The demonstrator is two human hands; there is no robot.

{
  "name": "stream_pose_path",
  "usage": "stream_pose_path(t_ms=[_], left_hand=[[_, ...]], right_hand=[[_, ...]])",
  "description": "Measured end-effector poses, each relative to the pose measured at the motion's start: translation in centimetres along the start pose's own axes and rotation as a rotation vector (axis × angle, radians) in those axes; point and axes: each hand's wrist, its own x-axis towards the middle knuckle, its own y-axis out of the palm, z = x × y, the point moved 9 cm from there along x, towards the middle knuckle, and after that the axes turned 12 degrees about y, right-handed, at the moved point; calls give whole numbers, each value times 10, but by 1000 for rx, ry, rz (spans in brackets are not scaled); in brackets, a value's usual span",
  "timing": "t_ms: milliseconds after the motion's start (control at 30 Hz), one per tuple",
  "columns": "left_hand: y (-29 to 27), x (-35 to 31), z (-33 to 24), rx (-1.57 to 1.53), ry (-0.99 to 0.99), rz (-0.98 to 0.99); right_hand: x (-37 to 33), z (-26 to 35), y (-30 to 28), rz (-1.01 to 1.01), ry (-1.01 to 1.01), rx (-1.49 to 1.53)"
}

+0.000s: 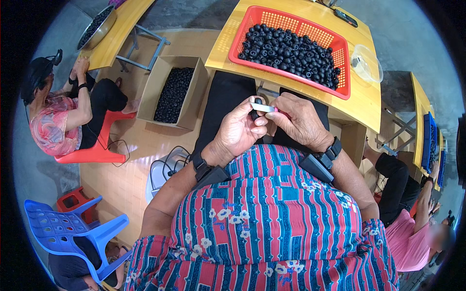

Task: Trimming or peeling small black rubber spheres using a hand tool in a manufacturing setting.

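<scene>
The left hand [241, 130] hides most of the small black ring [256, 114] pinched between both hands.

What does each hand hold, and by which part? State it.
Left hand pinches a black ring at its rim. Right hand grips a thin blade tool by its pink end.

Both hands, left hand [239, 130] and right hand [298, 121], pinch a small black rubber ring [257, 103] and thin metal blade [262, 107]; beyond them, a red plastic basket [291, 22] of black rings.
</scene>
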Motion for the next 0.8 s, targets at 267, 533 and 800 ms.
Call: stream_pose_path(t_ms=[267, 533, 800], left_hand=[[3, -1, 0, 5, -4, 9], [0, 0, 1, -12, -7, 12], [-2, 2, 0, 33, 16, 2]], right_hand=[[1, -3, 2, 15, 31, -8], [1, -6, 2, 16, 49, 17], [1, -10, 3, -22, 37, 32]])
